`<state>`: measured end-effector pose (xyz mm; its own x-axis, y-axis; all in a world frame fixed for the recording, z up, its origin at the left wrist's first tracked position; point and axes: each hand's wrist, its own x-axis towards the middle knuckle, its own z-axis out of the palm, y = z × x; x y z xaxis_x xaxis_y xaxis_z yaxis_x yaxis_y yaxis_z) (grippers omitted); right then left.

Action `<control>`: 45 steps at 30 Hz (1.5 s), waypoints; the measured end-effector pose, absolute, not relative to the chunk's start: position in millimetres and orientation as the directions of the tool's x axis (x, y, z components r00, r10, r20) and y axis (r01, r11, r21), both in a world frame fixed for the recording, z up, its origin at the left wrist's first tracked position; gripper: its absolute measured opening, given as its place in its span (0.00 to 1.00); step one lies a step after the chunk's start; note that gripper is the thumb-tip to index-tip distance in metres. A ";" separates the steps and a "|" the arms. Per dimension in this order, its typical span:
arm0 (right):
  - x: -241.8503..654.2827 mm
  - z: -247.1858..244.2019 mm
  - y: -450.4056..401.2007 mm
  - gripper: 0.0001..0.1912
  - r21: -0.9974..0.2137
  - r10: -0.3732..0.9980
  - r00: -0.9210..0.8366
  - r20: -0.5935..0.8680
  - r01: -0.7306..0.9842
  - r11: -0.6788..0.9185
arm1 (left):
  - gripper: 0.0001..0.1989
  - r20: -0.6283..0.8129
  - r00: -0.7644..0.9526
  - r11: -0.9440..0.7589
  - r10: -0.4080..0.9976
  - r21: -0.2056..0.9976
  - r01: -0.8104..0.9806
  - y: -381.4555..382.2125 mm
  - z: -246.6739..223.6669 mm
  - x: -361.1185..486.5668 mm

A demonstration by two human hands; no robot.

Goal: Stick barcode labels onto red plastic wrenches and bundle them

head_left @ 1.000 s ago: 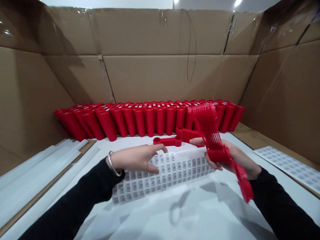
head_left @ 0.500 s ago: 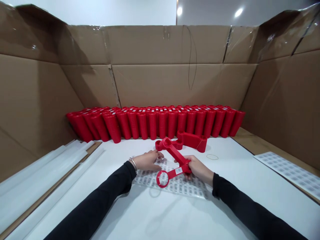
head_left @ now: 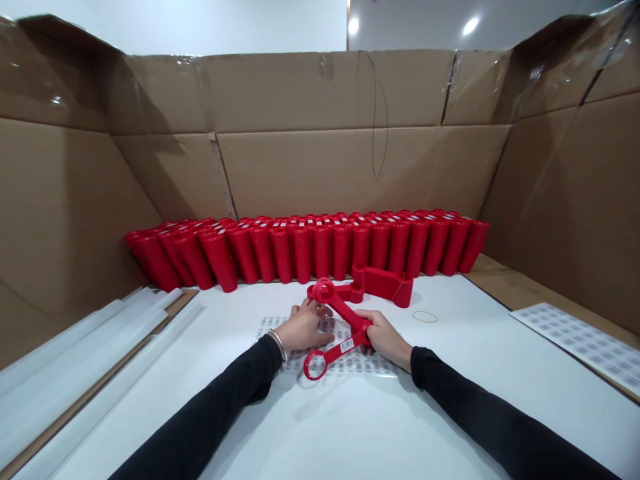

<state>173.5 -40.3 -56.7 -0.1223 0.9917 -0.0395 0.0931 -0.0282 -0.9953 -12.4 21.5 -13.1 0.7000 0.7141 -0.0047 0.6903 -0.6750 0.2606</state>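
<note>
Red plastic ring-ended bracket [head_left: 340, 307] clamped in right hand [head_left: 385, 337]; left hand [head_left: 305, 327] spread just beside it, on white barcode label sheet [head_left: 267, 325]; hands close, not touching.

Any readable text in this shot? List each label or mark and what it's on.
White label on the red ring-ended plastic piece: printed, too small to read.
Label sheet under that piece: rows of barcode-like labels, too small to read.
Label sheet at right: same kind of print, too small to read.
White labels on the stacked red ribbed parts: too small to read.
No word or number is legible.
</note>
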 end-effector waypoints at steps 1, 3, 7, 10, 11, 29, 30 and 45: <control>173.6 -57.2 -40.9 0.28 -0.995 0.992 -0.125 -0.029 0.093 -0.017 | 0.22 0.001 0.696 -0.669 0.718 0.278 0.689 22.2 -13.8 -12.3; 174.1 -58.3 -42.0 0.26 -0.996 0.991 -0.137 -0.011 0.092 0.001 | 0.21 0.014 0.693 -0.659 0.720 0.324 0.678 24.0 -15.8 -11.7; 175.7 -61.2 -41.5 0.25 -0.997 0.986 -0.164 -0.007 0.078 0.006 | 0.14 0.052 0.696 -0.642 0.716 0.442 0.627 27.7 -20.5 -9.6; 176.6 -62.6 -40.3 0.25 -0.997 0.985 -0.172 -0.011 0.077 0.002 | 0.11 0.054 0.699 -0.624 0.713 0.503 0.598 28.2 -21.9 -8.2; 176.6 -62.5 -40.1 0.25 -0.997 0.985 -0.173 -0.014 0.078 -0.001 | 0.11 0.058 0.694 -0.616 0.718 0.516 0.595 27.8 -21.7 -7.9; 178.6 -47.6 -54.2 0.27 -0.984 0.996 0.083 -0.025 0.174 -0.039 | 0.15 0.030 0.632 -0.330 0.774 0.871 0.364 -13.8 42.2 -2.0; 177.7 -47.3 -55.5 0.26 -0.976 0.995 0.095 0.018 0.218 -0.003 | 0.15 0.036 0.608 -0.302 0.794 0.890 0.342 -19.3 41.3 1.9; 173.0 -36.3 -63.3 0.18 -0.870 0.991 0.080 0.109 0.490 0.056 | 0.15 -0.003 0.527 -0.213 0.850 0.912 0.349 -18.3 20.0 14.1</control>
